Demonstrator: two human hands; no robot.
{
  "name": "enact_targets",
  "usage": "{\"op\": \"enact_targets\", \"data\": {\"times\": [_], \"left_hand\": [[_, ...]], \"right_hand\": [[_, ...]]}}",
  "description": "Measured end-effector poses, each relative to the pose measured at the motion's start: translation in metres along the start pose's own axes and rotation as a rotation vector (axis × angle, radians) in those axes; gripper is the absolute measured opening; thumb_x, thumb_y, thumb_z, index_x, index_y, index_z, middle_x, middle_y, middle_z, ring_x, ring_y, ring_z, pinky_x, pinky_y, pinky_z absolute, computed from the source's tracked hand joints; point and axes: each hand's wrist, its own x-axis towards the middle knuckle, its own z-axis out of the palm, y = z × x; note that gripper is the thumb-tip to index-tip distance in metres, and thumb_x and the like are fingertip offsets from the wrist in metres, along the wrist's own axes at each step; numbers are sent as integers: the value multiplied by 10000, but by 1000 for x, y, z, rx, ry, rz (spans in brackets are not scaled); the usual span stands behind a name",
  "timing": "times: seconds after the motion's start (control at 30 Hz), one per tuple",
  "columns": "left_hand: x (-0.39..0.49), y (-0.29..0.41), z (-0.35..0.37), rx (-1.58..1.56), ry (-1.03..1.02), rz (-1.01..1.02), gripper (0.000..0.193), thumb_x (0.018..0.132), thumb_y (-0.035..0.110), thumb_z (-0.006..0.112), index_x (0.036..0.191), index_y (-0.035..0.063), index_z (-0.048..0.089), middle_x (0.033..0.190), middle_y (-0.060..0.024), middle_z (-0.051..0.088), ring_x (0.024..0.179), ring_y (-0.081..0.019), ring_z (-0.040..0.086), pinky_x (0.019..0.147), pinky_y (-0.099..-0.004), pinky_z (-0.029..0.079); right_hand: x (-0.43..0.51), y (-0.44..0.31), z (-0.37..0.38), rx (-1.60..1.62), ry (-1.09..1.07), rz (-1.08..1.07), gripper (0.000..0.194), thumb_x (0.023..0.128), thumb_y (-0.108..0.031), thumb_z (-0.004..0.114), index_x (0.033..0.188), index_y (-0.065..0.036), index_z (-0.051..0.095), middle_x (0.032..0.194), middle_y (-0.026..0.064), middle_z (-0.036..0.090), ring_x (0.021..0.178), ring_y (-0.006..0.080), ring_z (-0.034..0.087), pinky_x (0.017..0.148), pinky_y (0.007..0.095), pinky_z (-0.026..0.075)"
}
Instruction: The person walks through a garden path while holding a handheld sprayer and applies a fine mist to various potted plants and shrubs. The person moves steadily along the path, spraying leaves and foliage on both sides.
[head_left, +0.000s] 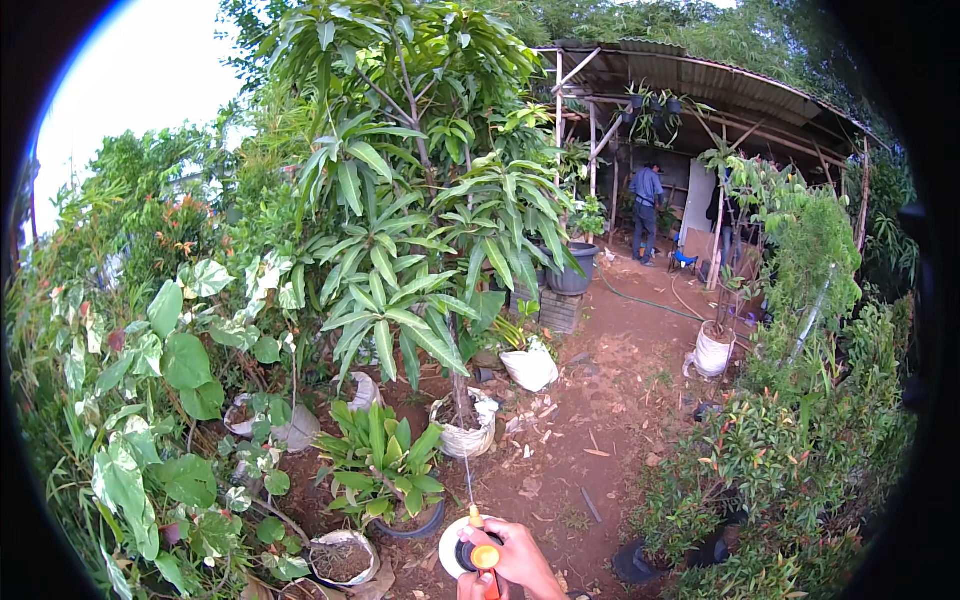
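Close in front of me at the bottom edge is a hand pump sprayer with a white bottle (449, 553), a dark collar and orange fittings. My right hand (519, 556) wraps around its upper part, by the orange nozzle (475, 517). My left hand (473, 586), partly cut off by the frame, grips it lower down beside the orange handle (491, 585). A thin jet of liquid (469, 480) leaves the nozzle towards the base of a leafy tree, apparently a mango (461, 401), growing in a white sack (469, 441). A broad-leaved potted plant (386, 461) stands just left of the jet.
Dense foliage (180, 360) lines the left, with soil-filled sacks (345, 559) below. Shrubs (757, 457) border the dirt path (600, 420) on the right. A hose (637, 300) crosses it near an open shed (720, 75), where a person (645, 199) stands.
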Motion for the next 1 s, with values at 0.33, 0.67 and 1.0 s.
{"op": "enact_targets", "data": {"times": [0.33,0.67,1.0], "left_hand": [[0,-9,-1,-89,58,-117,520,1014,404,337,618,74,403,452,-75,448,357,-143,371,347,-265,299],[5,6,5,27,95,-143,496,985,334,309,569,78,395,449,-81,476,372,-154,407,368,-275,304],[5,-6,6,30,145,-194,499,1008,320,289,577,88,391,442,-78,461,371,-157,401,373,-271,310]], "right_hand": [[4,13,-2,-33,-28,156,301,962,-271,621,1048,12,679,772,2,651,651,43,552,556,240,468],[7,15,-3,65,-34,207,396,952,-368,610,1047,9,689,777,52,677,682,79,584,618,277,489],[9,17,-6,70,-34,247,325,963,-289,610,1054,14,686,839,-5,663,744,54,564,670,240,477]]}}
